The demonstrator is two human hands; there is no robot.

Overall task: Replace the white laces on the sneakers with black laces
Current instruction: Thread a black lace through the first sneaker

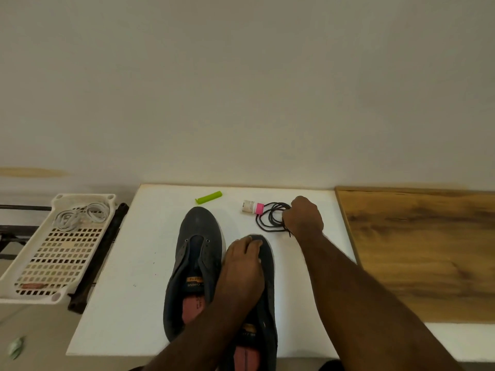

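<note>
Two dark grey sneakers lie side by side on a white board [120, 290], toes pointing away, both without laces. My left hand [242, 266] rests on the front of the right sneaker [269, 274], fingers curved over it. The left sneaker [197, 253] lies untouched with its eyelets bare. My right hand [304, 215] grips a coiled bundle of black laces [269, 219] on the board beyond the right sneaker. The white laces [80, 215] lie piled in a white perforated tray at the far left.
The white tray [53, 253] stands left of the board. A lime green clip [209, 197] and a small bottle with a pink cap [251, 207] lie near the board's far edge. A wooden surface [423, 250] lies to the right. A wall rises behind.
</note>
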